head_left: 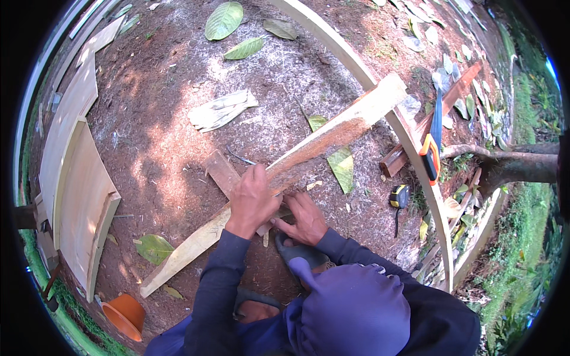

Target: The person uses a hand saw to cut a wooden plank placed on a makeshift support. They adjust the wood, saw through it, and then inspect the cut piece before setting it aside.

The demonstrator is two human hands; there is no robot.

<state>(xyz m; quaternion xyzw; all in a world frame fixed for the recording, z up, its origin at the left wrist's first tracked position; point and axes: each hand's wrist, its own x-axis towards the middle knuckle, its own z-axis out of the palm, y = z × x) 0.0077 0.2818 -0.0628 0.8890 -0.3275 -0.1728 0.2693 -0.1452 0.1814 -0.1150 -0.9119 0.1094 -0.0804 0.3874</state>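
Observation:
A long wooden board (332, 139), pale with a rough brown face, lies slantwise in front of me. My left hand (252, 199) is closed over its middle, the knuckles on top. Just right of it, at the board's near edge, is my right hand (304, 221), its fingers bent inward; what they grip is hidden between the hands. Beneath the board a short brown wood piece (221, 172) crosses at an angle. A thin, bluish strip (238, 156) runs up to my left fingers; whether I hold it cannot be seen.
A curved wooden strip (436, 207) arcs down the right side, beside a handsaw (431, 157) and a tape measure (399, 197). A pale glove (222, 110) lies ahead. Joined panels (77, 196) and an orange pot (124, 315) are at left. Large leaves (224, 21) dot the soil.

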